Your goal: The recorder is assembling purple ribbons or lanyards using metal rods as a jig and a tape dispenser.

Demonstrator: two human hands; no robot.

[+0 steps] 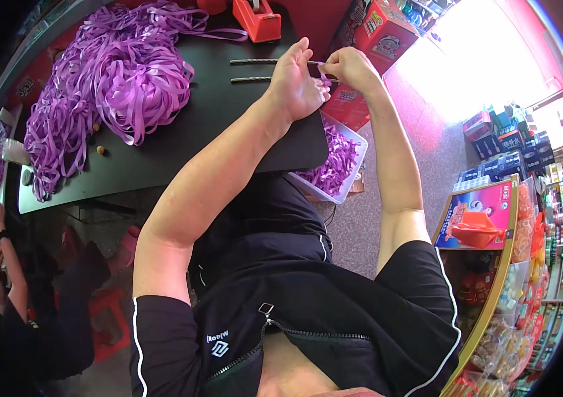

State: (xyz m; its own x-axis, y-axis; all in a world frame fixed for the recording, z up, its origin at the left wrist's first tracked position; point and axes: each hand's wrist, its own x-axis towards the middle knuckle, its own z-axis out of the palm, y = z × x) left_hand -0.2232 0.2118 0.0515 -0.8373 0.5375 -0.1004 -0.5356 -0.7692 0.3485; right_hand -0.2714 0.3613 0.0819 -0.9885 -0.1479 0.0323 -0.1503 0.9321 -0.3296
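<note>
Two thin twisted metal rods [253,61] lie parallel at the right side of the black table and extend past my left hand. My left hand [292,83] rests over them with its fingers apart, beside a short piece of purple ribbon [324,73] at the rods' right ends. My right hand [353,69] pinches this ribbon between thumb and fingertips. Below both hands, a white plastic bin [362,153] holds many short purple ribbon pieces [337,162]. A large tangled heap of long purple ribbon [139,86] covers the table's left part.
A red tape dispenser [257,21] stands at the far edge of the black table [228,126]. Red cartons [387,33] are stacked beyond my right hand. Stacked boxes [510,142] and a display shelf [476,218] stand at right. At far left, another person's arm [13,264] shows.
</note>
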